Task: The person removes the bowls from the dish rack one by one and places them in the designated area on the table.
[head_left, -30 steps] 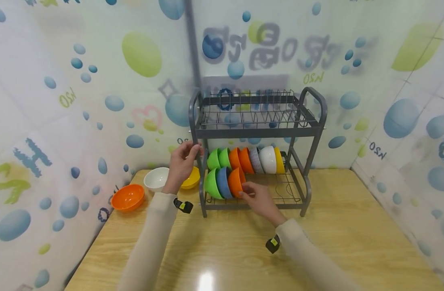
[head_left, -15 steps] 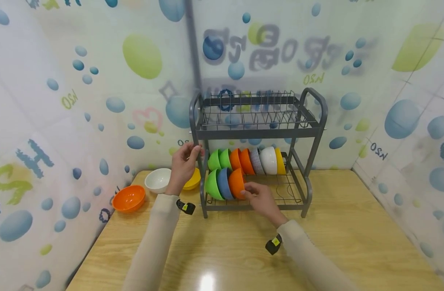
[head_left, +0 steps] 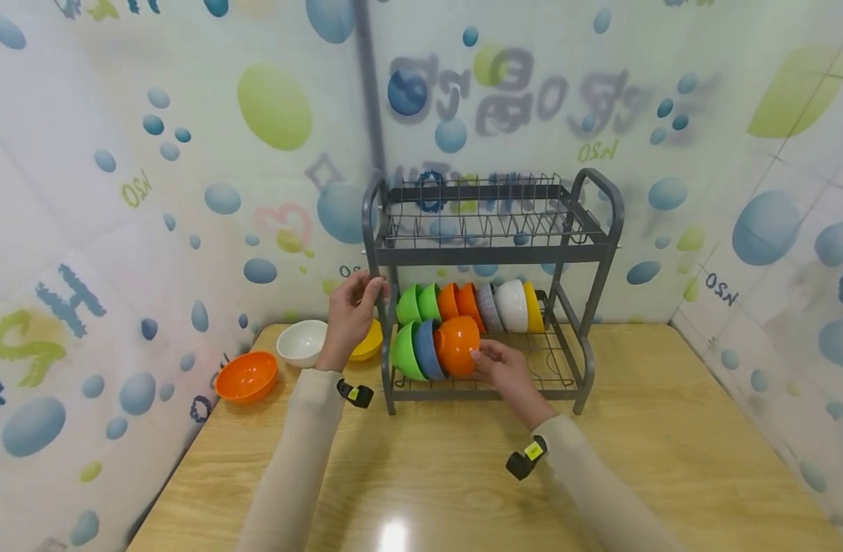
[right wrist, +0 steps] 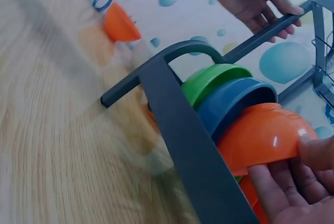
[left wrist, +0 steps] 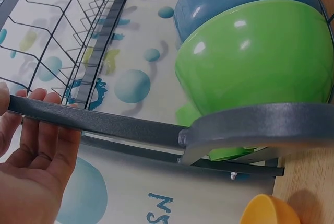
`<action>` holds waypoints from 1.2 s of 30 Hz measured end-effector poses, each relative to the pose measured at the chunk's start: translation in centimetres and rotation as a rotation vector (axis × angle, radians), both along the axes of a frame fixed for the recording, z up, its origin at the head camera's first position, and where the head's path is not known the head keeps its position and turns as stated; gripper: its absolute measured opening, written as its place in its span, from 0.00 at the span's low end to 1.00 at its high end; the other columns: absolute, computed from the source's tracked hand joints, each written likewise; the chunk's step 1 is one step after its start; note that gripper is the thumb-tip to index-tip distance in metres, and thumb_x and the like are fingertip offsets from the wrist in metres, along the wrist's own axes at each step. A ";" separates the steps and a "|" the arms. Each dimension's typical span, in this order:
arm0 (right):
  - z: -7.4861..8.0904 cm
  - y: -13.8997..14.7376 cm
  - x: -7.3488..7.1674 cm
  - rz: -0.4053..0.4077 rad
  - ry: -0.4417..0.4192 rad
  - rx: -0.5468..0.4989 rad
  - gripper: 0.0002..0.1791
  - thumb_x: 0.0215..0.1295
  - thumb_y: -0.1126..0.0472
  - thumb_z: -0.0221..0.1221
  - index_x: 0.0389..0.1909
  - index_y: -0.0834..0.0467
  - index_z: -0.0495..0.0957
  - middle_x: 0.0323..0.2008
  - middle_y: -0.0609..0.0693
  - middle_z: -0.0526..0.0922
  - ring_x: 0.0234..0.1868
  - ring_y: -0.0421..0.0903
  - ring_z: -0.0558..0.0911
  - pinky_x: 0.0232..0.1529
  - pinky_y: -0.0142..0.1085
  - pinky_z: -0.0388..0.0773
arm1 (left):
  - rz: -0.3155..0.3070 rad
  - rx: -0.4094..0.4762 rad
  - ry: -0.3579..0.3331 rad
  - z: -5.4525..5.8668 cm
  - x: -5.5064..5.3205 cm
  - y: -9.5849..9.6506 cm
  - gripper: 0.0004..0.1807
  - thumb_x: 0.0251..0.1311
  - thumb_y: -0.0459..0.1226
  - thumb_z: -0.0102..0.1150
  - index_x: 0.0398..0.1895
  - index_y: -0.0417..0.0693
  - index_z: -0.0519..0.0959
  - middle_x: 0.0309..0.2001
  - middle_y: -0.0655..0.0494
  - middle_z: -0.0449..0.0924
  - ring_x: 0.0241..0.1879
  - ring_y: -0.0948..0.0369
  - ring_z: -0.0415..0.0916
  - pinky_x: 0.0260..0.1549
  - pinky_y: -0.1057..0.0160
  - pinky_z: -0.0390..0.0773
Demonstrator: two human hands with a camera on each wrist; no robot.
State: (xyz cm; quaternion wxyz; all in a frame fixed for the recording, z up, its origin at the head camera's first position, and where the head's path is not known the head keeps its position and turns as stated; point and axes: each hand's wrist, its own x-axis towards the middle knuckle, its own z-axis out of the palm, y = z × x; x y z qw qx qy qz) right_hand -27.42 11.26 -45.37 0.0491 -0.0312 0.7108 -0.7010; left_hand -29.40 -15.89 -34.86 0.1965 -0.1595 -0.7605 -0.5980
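My right hand (head_left: 505, 369) pinches an orange bowl (head_left: 458, 345) by its rim, thumb outside, at the front of the rack's lower tier. Beside that bowl, a blue bowl (head_left: 429, 349) and a green bowl (head_left: 407, 351) stand tipped on their sides. The right wrist view shows the thumb (right wrist: 315, 151) against the orange bowl's outer wall and the fingers at its rim. My left hand (head_left: 348, 314) holds the left upright of the grey two-tier dish rack (head_left: 490, 254); in the left wrist view its fingers (left wrist: 47, 140) lie around that bar (left wrist: 104, 122).
Behind the front bowls runs a row of green, orange, patterned, white (head_left: 512, 305) and yellow (head_left: 534, 308) bowls. Left of the rack, an orange bowl (head_left: 247, 377), a white bowl (head_left: 302, 343) and a yellow bowl (head_left: 367, 341) sit on the wooden table (head_left: 421, 468).
The orange bowl in my right hand has shifted right and turned, so more of its outer side shows. My left hand keeps its place on the rack.
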 end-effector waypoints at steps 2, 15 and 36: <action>0.1 0.1 -0.1 -0.003 -0.022 -0.011 0.19 0.76 0.60 0.58 0.62 0.64 0.76 0.55 0.59 0.82 0.50 0.46 0.86 0.60 0.46 0.83 | 0.001 0.003 -0.006 0.0 0.1 0.0 0.18 0.79 0.39 0.49 0.55 0.30 0.78 0.46 0.32 0.83 0.46 0.39 0.80 0.52 0.61 0.83; 1.6 1.5 -0.1 -0.023 0.049 0.009 0.19 0.76 0.60 0.58 0.62 0.64 0.77 0.57 0.59 0.83 0.50 0.42 0.86 0.64 0.52 0.79 | 0.010 -0.001 -0.039 -0.2 -0.1 0.1 0.18 0.79 0.40 0.49 0.57 0.33 0.77 0.48 0.31 0.83 0.50 0.36 0.79 0.54 0.64 0.81; 3.4 4.6 2.3 -0.059 0.422 0.468 0.13 0.74 0.60 0.60 0.54 0.59 0.83 0.47 0.55 0.88 0.45 0.53 0.85 0.46 0.30 0.81 | 0.014 0.002 -0.026 -2.1 -2.1 -0.9 0.22 0.77 0.50 0.51 0.56 0.42 0.80 0.47 0.40 0.85 0.48 0.46 0.82 0.55 0.60 0.80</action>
